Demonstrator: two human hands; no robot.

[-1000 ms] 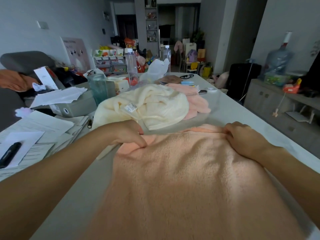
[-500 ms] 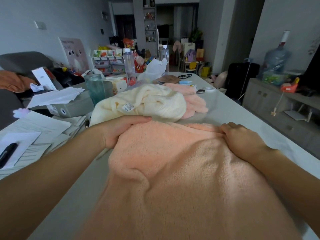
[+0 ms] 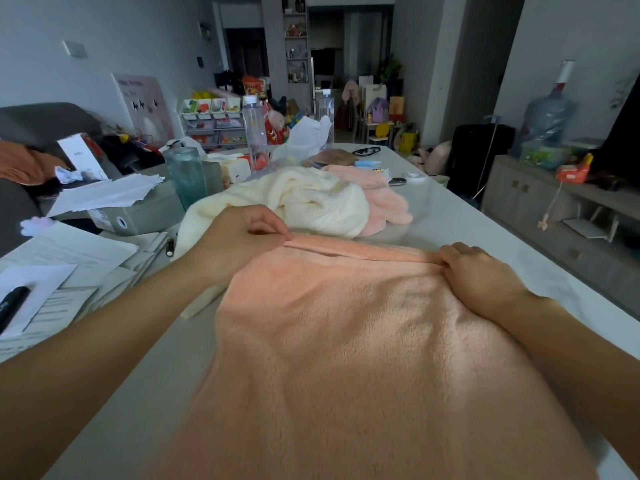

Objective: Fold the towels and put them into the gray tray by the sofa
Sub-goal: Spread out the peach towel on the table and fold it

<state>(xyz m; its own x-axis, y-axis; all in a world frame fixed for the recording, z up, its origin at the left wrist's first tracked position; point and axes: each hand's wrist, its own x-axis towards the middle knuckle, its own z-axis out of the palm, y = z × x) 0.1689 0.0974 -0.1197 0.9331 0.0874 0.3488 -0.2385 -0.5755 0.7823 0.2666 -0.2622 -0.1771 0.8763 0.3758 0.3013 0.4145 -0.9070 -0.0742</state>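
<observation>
A peach towel (image 3: 363,341) lies spread on the white table (image 3: 485,230), running from the near edge to its far hem. My left hand (image 3: 239,237) pinches the far left corner of that hem. My right hand (image 3: 481,275) grips the far right corner with curled fingers. Just beyond the hem lies a crumpled cream towel (image 3: 301,202), and a pink towel (image 3: 381,199) sits bunched to its right. A gray tray is not in view.
Loose papers (image 3: 69,258) and a black marker (image 3: 12,303) cover the left of the table. A gray box (image 3: 138,213), a green tumbler (image 3: 183,178), a clear bottle (image 3: 255,133) and a plastic bag (image 3: 304,136) stand behind the towels. A low cabinet (image 3: 554,216) runs along the right wall.
My left hand has moved from lying flat on the towel's bunched left edge to pinching the far left corner. The far hem is now pulled straight between both hands.
</observation>
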